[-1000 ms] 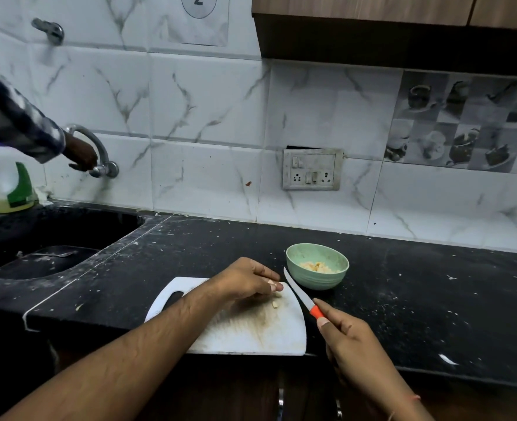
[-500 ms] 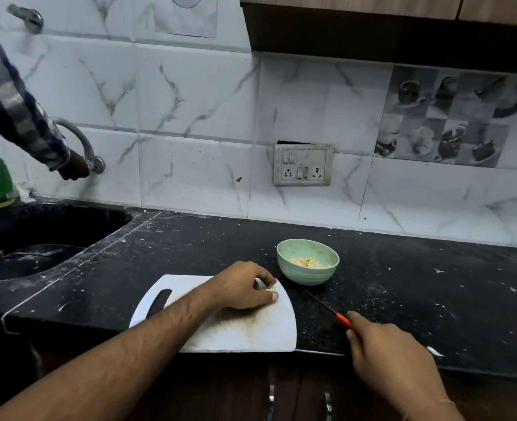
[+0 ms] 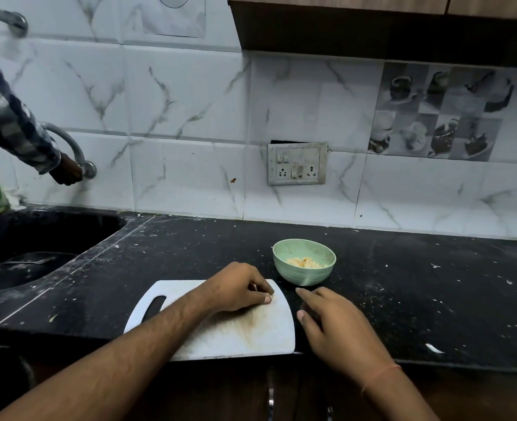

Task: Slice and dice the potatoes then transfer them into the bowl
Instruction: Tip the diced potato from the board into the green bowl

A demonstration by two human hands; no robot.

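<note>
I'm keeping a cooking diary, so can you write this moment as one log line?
left hand: pinching a small potato bit on cutting board | right hand: open, over counter | bowl: diced potato inside | knife: not visible

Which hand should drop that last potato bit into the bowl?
Left, probably. The left hand already pinches a small potato piece on the cutting board, close to the green bowl; the right hand holds nothing visible.

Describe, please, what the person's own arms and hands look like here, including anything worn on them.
Both forearms are bare, with no sleeves in view. The left hand wears nothing I can make out. The right hand has a thin orange thread around its wrist.
</note>
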